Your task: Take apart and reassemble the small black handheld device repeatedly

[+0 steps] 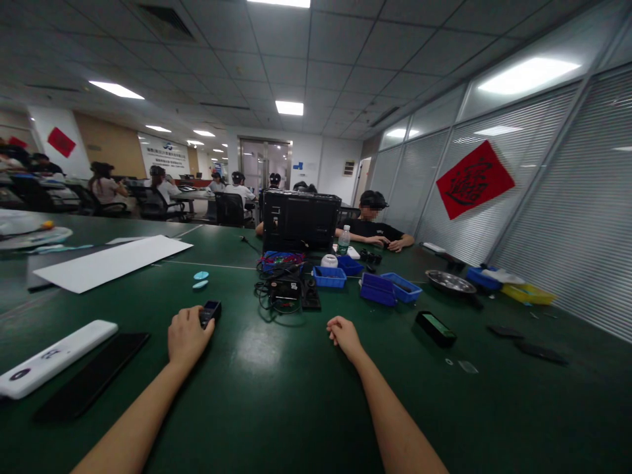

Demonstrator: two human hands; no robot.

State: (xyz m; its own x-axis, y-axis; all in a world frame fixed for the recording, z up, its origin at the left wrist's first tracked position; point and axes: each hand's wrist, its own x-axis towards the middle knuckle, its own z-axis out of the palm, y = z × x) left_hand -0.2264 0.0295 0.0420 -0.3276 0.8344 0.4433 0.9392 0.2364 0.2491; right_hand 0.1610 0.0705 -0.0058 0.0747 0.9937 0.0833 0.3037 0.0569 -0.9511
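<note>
Cables (pixel 271 273) and blue trays (pixel 328 279) lie beyond the hands (pixel 190 334) (pixel 346 338)

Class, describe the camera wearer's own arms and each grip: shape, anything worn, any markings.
The left grip and right grip are bare human hands, with no glove, ring or marking visible. The left forearm and right forearm are slim and tapering, with no sleeve, watch or cable in view.

Device (pixel 212 308): small, black and boxy, with a dark, faintly bluish panel on its exposed end
Hold: its left part lies under my left hand (pixel 189 333), fingers over it, thumb along the near side
Place: at the green table (pixel 276 408)
Underside: hidden from me
</note>
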